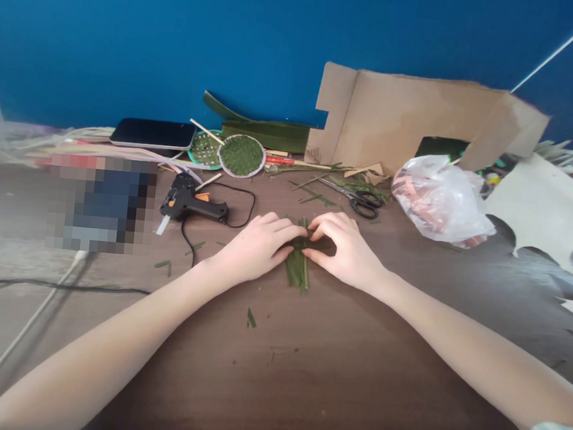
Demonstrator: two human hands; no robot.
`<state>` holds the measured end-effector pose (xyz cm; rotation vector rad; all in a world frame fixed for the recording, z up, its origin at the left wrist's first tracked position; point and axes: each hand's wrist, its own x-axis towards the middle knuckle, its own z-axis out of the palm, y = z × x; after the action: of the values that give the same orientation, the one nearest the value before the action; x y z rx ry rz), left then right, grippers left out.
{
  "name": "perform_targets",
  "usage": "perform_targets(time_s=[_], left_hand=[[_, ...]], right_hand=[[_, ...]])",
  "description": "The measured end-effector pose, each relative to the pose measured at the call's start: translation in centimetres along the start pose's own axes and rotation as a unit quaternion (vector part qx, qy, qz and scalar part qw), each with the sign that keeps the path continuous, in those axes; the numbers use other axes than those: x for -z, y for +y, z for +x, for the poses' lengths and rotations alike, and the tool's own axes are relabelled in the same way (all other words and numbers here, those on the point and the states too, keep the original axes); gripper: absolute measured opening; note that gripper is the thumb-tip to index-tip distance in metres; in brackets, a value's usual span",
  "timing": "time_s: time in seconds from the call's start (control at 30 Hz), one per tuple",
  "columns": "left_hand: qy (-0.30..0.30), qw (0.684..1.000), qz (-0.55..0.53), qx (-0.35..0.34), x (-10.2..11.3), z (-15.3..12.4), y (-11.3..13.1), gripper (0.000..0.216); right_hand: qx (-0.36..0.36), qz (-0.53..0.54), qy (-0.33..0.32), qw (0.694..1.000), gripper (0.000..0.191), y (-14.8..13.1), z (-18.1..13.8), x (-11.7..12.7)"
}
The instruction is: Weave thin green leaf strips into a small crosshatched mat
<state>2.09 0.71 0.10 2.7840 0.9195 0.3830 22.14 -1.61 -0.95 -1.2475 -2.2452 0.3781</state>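
Strips of green leaf (pixel 296 268) lie together between my two hands, low over the brown table. My left hand (pixel 266 245) pinches them from the left, thumb and forefinger closed at their upper part. From the right, my right hand (pixel 346 250) grips the same leaf strips, its thumb and fingers nearly meeting those of the left. A darker piece of leaf (pixel 324 245) shows under the right fingers. Exactly how the strips cross is hidden by the fingertips.
A black glue gun (pixel 194 205) with its cord lies at left, near a blurred-out phone (pixel 112 200). Behind are two round leaf-covered fans (pixel 242 156), scissors (pixel 363 200), a cardboard sheet (pixel 400 118) and a plastic bag (pixel 441 202). Leaf scraps (pixel 251 318) dot the table (pixel 302 377).
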Motion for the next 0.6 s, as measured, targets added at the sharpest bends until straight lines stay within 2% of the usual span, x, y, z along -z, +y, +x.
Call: perform_targets(time_s=[0.6], left_hand=[[-0.008,1.0,0.01,-0.003,-0.03,0.39,0.16,0.028]], right_hand=[[-0.003,-0.009,-0.009,1.0,0.019,-0.15,0.05,0.07]])
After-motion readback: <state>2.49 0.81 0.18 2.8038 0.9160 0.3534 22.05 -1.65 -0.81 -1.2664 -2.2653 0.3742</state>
